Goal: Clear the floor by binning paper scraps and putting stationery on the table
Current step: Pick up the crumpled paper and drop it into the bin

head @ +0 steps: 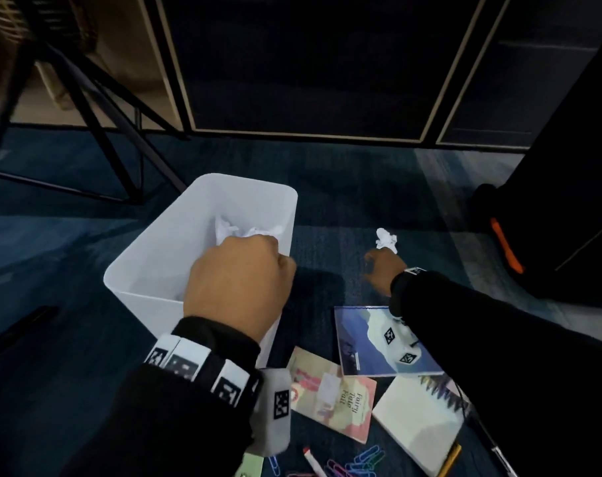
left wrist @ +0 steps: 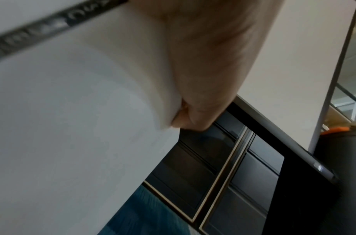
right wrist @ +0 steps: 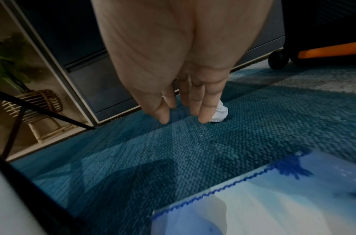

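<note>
A white bin (head: 148, 270) stands on the blue carpet with crumpled paper (head: 230, 230) inside. My left hand (head: 244, 270) is curled over its near right rim and grips it; in the left wrist view its fingertips (left wrist: 181, 122) wrap the bin wall (left wrist: 72, 127). A crumpled paper scrap (head: 386, 239) lies on the carpet to the right of the bin. My right hand (head: 379, 266) reaches toward it, empty, its straight fingers (right wrist: 203, 109) pointing down right beside the scrap (right wrist: 219, 112). A blue notebook (head: 365, 342), a pink booklet (head: 330, 394) and a cream notepad (head: 416, 421) lie nearer me.
Coloured paper clips (head: 358, 463), a pen (head: 313, 461), a pencil (head: 451, 459) and a green note (head: 251, 466) lie on the carpet at the bottom. Black frame legs (head: 96, 108) stand at the far left. Dark cabinets (head: 310, 63) line the back. A black wheeled case with orange trim (head: 506, 242) stands right.
</note>
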